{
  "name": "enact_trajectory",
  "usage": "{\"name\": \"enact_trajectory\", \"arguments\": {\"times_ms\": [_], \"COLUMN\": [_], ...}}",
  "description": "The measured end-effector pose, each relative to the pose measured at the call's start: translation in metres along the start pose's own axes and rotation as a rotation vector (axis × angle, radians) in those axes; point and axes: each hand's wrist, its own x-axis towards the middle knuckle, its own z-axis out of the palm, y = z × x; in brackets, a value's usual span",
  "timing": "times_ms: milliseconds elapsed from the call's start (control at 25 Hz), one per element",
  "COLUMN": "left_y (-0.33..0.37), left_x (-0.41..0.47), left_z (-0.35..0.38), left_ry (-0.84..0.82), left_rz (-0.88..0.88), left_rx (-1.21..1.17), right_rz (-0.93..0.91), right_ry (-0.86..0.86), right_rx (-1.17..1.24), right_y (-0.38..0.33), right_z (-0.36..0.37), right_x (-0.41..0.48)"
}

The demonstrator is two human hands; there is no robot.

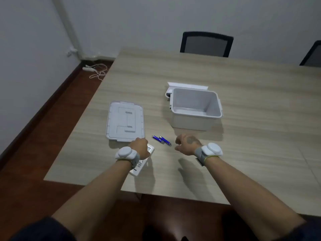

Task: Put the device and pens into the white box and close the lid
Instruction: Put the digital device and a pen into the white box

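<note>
Nothing was packed yet: my left hand covered the device, grip unclear, my right hand hung loosely curled and empty near the pens, and the white box stood empty, the lid off.

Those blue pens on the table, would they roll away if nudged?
Probably: the pens look round and slim, lying loose on the smooth table. Their clips might stop a roll. They seem light and stiff, so easy to pinch.

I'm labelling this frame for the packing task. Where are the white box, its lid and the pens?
white box (191, 123): head view, on its near outer wall.
lid (125, 119): head view, middle of its inner face.
pens (161, 140): head view, on the blue barrels.
</note>
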Motion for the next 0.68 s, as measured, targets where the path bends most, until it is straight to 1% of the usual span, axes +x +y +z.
{"name": "enact_trajectory", "arguments": {"times_ms": [200,360,440,560,680], "left_y": [-0.013,-0.018,-0.018,-0.019,-0.018], "left_x": [0.01,0.017,0.019,0.023,0.024], "left_z": [0.022,0.035,0.041,0.048,0.05], "left_ry": [-0.017,-0.053,-0.046,-0.019,-0.01], "left_rz": [-0.108,-0.141,-0.155,-0.157,-0.157], "left_rx": [-0.001,0.004,-0.002,-0.006,-0.004], "right_rz": [0.015,-0.035,-0.034,-0.01,0.052], "right_ry": [-0.016,-0.077,-0.088,-0.044,0.11], "right_rx": [0.047,-0.023,-0.021,-0.016,-0.039], "right_y": [-0.009,-0.01,-0.009,-0.009,0.001], "right_z": [0.021,0.047,0.059,0.065,0.066], "right_x": [0.032,0.061,0.072,0.073,0.065]}}
